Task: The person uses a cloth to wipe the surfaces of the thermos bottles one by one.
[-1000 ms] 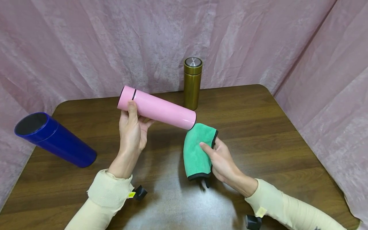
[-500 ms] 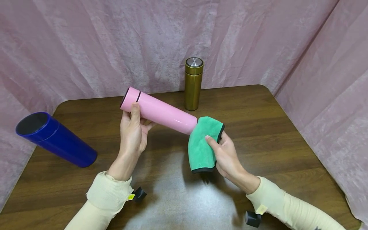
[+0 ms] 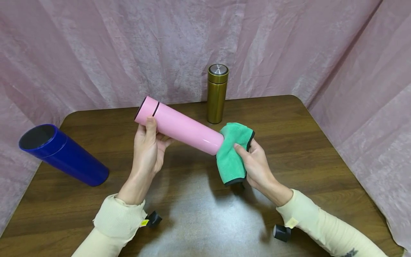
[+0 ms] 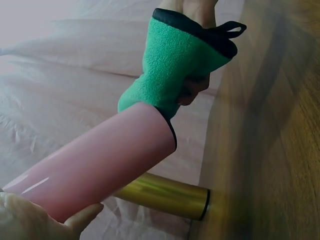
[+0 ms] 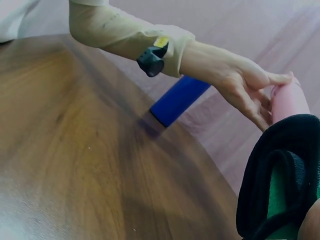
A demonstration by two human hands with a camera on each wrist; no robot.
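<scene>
My left hand (image 3: 148, 150) grips a pink thermos bottle (image 3: 186, 128) near its dark-ringed lid end, thumb over the top side. The bottle tilts in the air, its base lower and toward the right. In my right hand (image 3: 257, 164) is a folded green cloth (image 3: 232, 153) with black edging, pinched between thumb and fingers. The cloth touches the bottle's base end and hides part of it in the head view. In the left wrist view the cloth (image 4: 167, 60) lies against the end rim of the pink bottle (image 4: 110, 155); a black loop hangs from its edge.
A gold thermos bottle (image 3: 217, 98) with a silver-topped lid stands upright at the back of the wooden table (image 3: 289, 142). At the left stands a blue thermos bottle (image 3: 69, 155) with a dark top. Pink curtains (image 3: 144, 46) hang behind the table.
The cloth and right hand have moved up and slightly right, now covering the bottle's base end. The pink bottle has shifted slightly right, its base end lower. The blue and gold bottles stay put.
</scene>
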